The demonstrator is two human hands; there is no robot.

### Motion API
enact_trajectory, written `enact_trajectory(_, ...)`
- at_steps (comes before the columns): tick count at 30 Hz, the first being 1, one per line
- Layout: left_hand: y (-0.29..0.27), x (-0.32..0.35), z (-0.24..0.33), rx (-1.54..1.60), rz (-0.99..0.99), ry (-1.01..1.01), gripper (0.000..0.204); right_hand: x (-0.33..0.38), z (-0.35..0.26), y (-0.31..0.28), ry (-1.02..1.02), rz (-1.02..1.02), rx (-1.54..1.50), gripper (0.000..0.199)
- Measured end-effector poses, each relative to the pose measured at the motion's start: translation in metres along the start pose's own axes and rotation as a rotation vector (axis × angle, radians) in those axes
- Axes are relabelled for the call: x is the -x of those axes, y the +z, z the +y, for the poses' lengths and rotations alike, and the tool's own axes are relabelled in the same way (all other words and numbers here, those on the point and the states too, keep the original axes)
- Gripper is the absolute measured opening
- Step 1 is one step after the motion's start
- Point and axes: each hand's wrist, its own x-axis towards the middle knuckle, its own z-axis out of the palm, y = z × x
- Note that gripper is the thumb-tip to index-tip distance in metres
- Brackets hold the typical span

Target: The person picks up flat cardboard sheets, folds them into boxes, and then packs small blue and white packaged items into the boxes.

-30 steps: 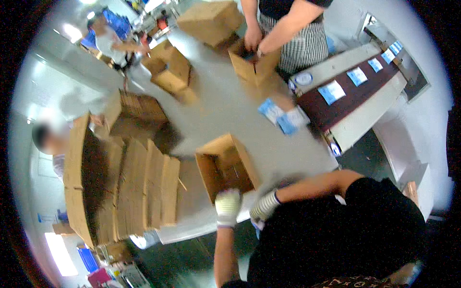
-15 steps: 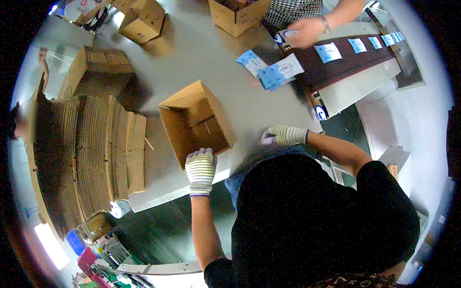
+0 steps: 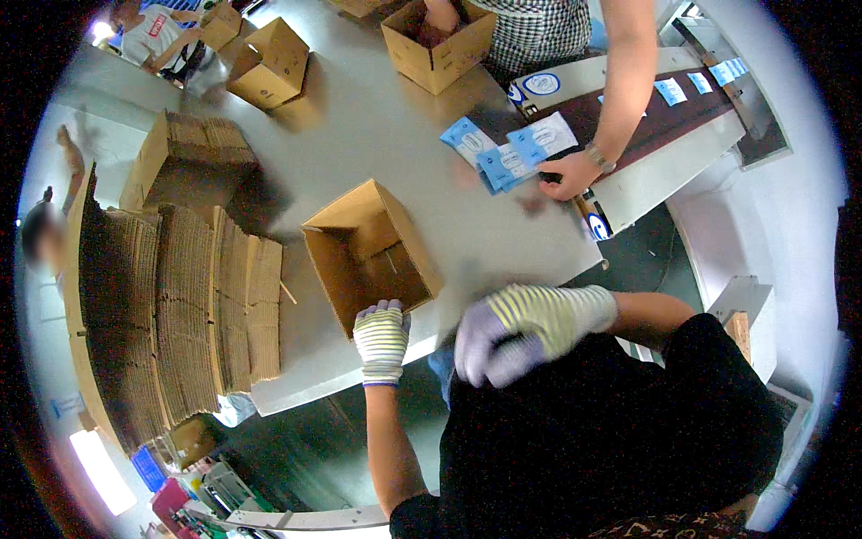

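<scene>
An open cardboard box stands on the grey table in front of me, its inside bare apart from a thin pale strip. My left hand, in a striped knit glove with purple fingertips, grips the box's near edge, fingers over the rim. Above the table's front edge, close to my body, my right hand is raised in a matching glove. It is somewhat blurred, with fingers loosely bent and apart from the thumb, and nothing shows in it. Blue-and-white packets lie overlapping at the conveyor's end, beyond my right hand.
A tall stack of flattened cartons fills the left side. More cardboard boxes stand at the far side. On the right, a dark conveyor belt carries packets. Across the table, a co-worker's hand reaches beside the packets.
My right hand has lifted from the table's edge toward my body. My left hand stays on the box. The co-worker's arm has swung nearer, and the overlapping packets have shifted slightly.
</scene>
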Motion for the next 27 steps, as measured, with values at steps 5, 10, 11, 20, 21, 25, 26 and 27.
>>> enact_trajectory(5, 0.002, -0.004, 0.0, 0.003, -0.215, -0.061, 0.028, -0.025, -0.069, 0.018, -0.457, -0.459, -0.306, 0.023)
enact_trajectory(10, -0.001, -0.011, 0.005, 0.025, -0.18, -0.038, 0.029, -0.032, -0.092, 0.024, -0.497, -0.544, -0.302, 0.025)
enact_trajectory(11, -0.003, -0.006, 0.004, 0.028, -0.168, -0.054, 0.029, -0.035, -0.093, 0.026, -0.502, -0.562, -0.311, 0.025)
enact_trajectory(20, 0.004, -0.011, 0.005, 0.025, -0.088, -0.027, 0.026, -0.037, -0.094, 0.019, -0.496, -0.583, -0.3, 0.028)
enact_trajectory(21, 0.0, -0.012, 0.006, 0.006, -0.101, -0.026, 0.025, -0.038, -0.096, 0.018, -0.494, -0.588, -0.295, 0.028)
enact_trajectory(25, -0.004, -0.016, 0.008, -0.016, -0.178, -0.04, 0.019, -0.033, -0.087, 0.014, -0.43, -0.544, -0.263, 0.03)
enact_trajectory(26, -0.003, -0.01, 0.006, -0.018, -0.123, -0.039, 0.019, -0.029, -0.07, 0.011, -0.418, -0.478, -0.245, 0.029)
enact_trajectory(27, 0.0, -0.009, 0.005, -0.001, -0.103, -0.038, 0.019, -0.023, -0.057, -0.002, -0.33, -0.396, -0.235, 0.029)
